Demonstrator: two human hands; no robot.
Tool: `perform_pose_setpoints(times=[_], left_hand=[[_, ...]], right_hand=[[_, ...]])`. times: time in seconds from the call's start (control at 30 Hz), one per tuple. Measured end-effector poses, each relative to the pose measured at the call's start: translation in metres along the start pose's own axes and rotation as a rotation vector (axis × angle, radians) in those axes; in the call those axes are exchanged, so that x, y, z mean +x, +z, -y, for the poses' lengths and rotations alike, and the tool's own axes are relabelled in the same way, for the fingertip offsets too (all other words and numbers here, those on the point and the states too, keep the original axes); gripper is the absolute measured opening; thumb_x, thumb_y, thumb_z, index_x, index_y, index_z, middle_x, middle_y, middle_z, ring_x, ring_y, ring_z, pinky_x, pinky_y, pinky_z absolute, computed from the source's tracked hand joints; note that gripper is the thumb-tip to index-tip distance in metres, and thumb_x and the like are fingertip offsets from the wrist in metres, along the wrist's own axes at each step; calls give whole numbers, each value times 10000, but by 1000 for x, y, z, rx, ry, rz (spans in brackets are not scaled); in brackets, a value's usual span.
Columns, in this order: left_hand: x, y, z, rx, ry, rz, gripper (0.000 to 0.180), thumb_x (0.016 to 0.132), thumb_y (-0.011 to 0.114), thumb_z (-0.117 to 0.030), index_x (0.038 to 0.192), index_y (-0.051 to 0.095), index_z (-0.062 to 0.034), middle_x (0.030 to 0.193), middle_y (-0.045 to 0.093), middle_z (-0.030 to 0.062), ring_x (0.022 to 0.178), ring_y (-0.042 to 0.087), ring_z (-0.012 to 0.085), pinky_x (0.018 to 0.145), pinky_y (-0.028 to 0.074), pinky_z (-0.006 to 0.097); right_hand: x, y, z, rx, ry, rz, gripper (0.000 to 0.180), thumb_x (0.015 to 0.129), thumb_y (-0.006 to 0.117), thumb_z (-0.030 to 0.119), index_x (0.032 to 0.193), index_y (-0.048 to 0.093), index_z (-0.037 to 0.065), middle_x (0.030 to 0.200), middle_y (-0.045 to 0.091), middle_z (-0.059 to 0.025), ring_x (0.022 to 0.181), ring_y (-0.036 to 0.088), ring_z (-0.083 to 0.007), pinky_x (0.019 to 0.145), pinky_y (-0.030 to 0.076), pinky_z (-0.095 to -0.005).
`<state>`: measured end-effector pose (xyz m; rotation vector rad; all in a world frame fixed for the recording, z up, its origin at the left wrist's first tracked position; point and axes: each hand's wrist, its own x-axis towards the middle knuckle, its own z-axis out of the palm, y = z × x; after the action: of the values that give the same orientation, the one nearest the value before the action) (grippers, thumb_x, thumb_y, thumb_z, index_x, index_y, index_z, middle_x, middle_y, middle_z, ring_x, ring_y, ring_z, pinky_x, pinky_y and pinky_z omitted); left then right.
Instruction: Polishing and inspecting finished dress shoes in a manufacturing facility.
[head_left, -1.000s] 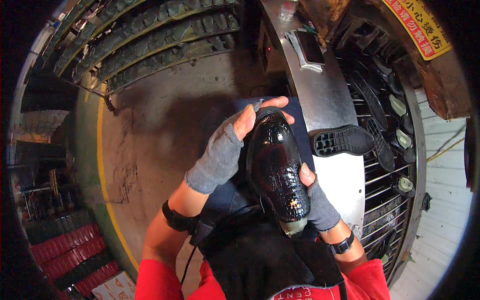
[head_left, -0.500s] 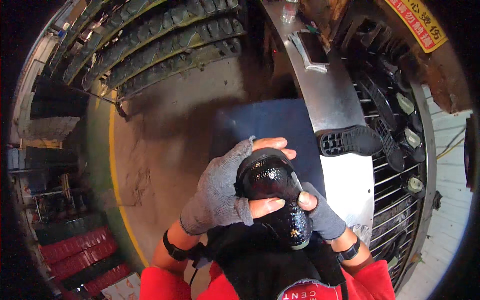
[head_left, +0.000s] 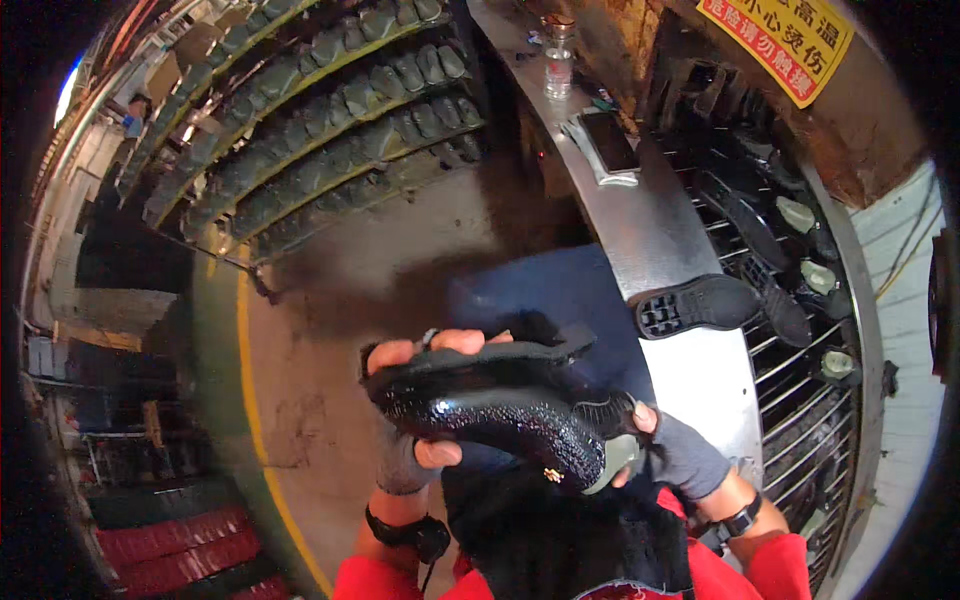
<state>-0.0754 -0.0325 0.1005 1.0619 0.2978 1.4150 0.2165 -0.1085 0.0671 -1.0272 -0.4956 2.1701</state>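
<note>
A glossy black shoe (head_left: 490,415) lies sideways between my hands, its dark sole (head_left: 470,362) along the far side. A pale grey-green shoe last (head_left: 617,460) pokes out of its opening on the right. My left hand (head_left: 402,468), in a grey fingerless glove, wraps the left end, thumb on the upper and fingers over the sole. My right hand (head_left: 690,458), gloved alike, grips the right end by the last. Right of the shoe, a loose black shoe sole (head_left: 705,304) rests tread up across the edge of the metal counter (head_left: 650,235).
Along the right runs a barred metal rack (head_left: 790,385) carrying black soles and shoes on lasts. A phone (head_left: 608,140) and a clear bottle (head_left: 558,70) sit farther up the counter. Shelves (head_left: 330,130) full of dark shoes stand far left. Red stacked items (head_left: 180,550) are at lower left.
Both hands have turned the shoe from pointing away from me to lying sideways, so its sole edge now shows. My left hand has shifted to the left end, my right to the last.
</note>
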Motion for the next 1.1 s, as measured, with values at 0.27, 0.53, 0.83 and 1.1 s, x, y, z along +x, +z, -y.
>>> perform_pose_setpoints(times=[0.27, 0.53, 0.83, 1.1], left_hand=[[-3, 5, 33, -85, -442, 241, 969, 992, 655, -538, 1678, 202, -26, 1709, 229, 270, 1579, 263, 370, 1288, 124, 451], [20, 18, 95, 584, -264, 0, 517, 1014, 596, -467, 1258, 535, -15, 1147, 560, 100, 1064, 559, 215, 956, 456, 360], [-1, 36, 84, 669, -191, -159, 669, 999, 422, -638, 1193, 561, -13, 1036, 580, 105, 915, 586, 235, 825, 476, 379], [-20, 37, 53, 774, -179, 75, 841, 943, 496, -747, 1314, 511, 7, 1112, 599, 156, 1035, 608, 309, 1026, 445, 440]], right_hand=[[6, -11, 111, -734, -521, -238, 646, 809, 844, 355, 1303, 645, -11, 1193, 693, -74, 1128, 648, -168, 1015, 507, -330], [37, 5, 109, -1218, -473, 21, 853, 624, 1000, 377, 1307, 621, 33, 1142, 717, -143, 1095, 694, -239, 982, 526, -364], [35, 49, 96, -1389, -644, -48, 754, 632, 951, 510, 1159, 647, 64, 944, 726, -181, 893, 724, -403, 777, 563, -446], [7, 60, 85, -1679, -585, 19, 882, 665, 911, 528, 1318, 573, 42, 1085, 697, -223, 934, 714, -439, 791, 575, -491]])
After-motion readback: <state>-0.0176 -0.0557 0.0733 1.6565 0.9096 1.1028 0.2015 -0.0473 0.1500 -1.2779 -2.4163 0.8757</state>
